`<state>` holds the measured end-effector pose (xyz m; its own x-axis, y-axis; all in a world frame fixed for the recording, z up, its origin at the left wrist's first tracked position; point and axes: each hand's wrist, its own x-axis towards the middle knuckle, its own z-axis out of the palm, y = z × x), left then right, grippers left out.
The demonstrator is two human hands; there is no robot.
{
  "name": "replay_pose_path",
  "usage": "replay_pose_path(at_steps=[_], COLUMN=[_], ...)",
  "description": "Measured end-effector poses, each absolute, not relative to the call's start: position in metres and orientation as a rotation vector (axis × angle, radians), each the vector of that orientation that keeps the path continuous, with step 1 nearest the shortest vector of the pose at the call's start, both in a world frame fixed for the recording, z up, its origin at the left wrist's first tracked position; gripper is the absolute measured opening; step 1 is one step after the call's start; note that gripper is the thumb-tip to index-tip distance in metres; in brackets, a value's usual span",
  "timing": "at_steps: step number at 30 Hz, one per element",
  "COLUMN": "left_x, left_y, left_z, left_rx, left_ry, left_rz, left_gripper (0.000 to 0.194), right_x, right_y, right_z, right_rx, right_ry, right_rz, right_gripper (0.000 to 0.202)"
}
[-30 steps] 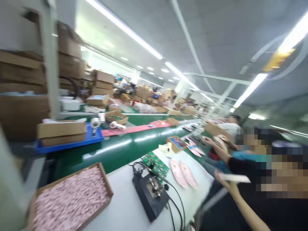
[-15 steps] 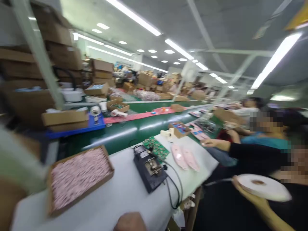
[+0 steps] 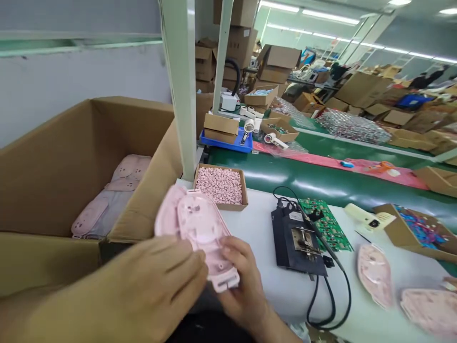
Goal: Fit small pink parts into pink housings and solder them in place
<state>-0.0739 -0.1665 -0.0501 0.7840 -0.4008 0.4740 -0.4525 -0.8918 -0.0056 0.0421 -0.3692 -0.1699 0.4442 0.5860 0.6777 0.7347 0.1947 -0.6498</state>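
While the right hand [image 3: 245, 282] pinches a pink shell [image 3: 200, 224] by its lower end beside the carton [image 3: 60, 176], the left hand [image 3: 153, 281] curls near a second shell [image 3: 164, 216], its grip unclear. Handling both appears the current step; the next move calls for even support.

Single head-worn view, looking from the person's head forward and down over a flat white worktable [image 3: 252, 238]. Left hand [image 3: 171, 281] sits closest to lens, low in frame; right hand [image 3: 244, 281] just beyond. Open brown cardboard box [image 3: 46, 171] near at left, long glossy green conveyor [image 3: 285, 175] mid-distance, white strip ceiling lights [image 3: 331, 17] far, upper right.
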Motion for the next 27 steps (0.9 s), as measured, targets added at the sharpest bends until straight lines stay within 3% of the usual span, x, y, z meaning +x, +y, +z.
replay_pose_path(at_steps=[2, 4, 7, 10, 16, 19, 21, 23, 27], left_x=[-0.067, -0.065, -0.068, -0.071, -0.058, -0.017, 0.025, 0.069, 0.127], left_y=[-0.189, -0.206, -0.232, -0.254, -0.226, -0.188, -0.168, -0.156, -0.149], left_z=[-0.089, -0.139, -0.211, -0.251, -0.231, -0.203, -0.188, -0.179, -0.177], left_rx=[2.852, 2.765, 2.589, 2.534, 2.487, 2.615, 2.773, 2.886, 2.925], left_ry=[-0.882, -0.824, -0.633, -0.367, -0.419, -0.188, 0.119, 0.314, 0.454], left_rz=[0.689, 0.775, 0.95, 0.865, 0.838, 0.706, 0.441, 0.177, -0.011], left_gripper=[0.037, 0.036, 0.028, 0.023, 0.017, 0.019, 0.029, 0.028, 0.02], right_x=[0.046, 0.048, 0.048, 0.052, 0.084, 0.115, 0.14, 0.167, 0.211], right_y=[-0.396, -0.424, -0.452, -0.461, -0.465, -0.45, -0.422, -0.382, -0.307], right_z=[-0.191, -0.22, -0.264, -0.286, -0.234, -0.196, -0.179, -0.17, -0.169], right_rx=[-1.569, -1.689, -1.863, -1.992, -2.241, -2.267, -2.352, -2.478, -2.58], right_ry=[-1.195, -1.193, -1.221, -1.297, -1.426, -1.431, -1.395, -1.365, -1.385], right_rz=[-0.171, -0.179, -0.155, -0.067, 0.459, 0.476, 0.332, 0.193, 0.193], right_gripper=[0.043, 0.036, 0.038, 0.042, 0.077, 0.051, 0.033, 0.033, 0.029])
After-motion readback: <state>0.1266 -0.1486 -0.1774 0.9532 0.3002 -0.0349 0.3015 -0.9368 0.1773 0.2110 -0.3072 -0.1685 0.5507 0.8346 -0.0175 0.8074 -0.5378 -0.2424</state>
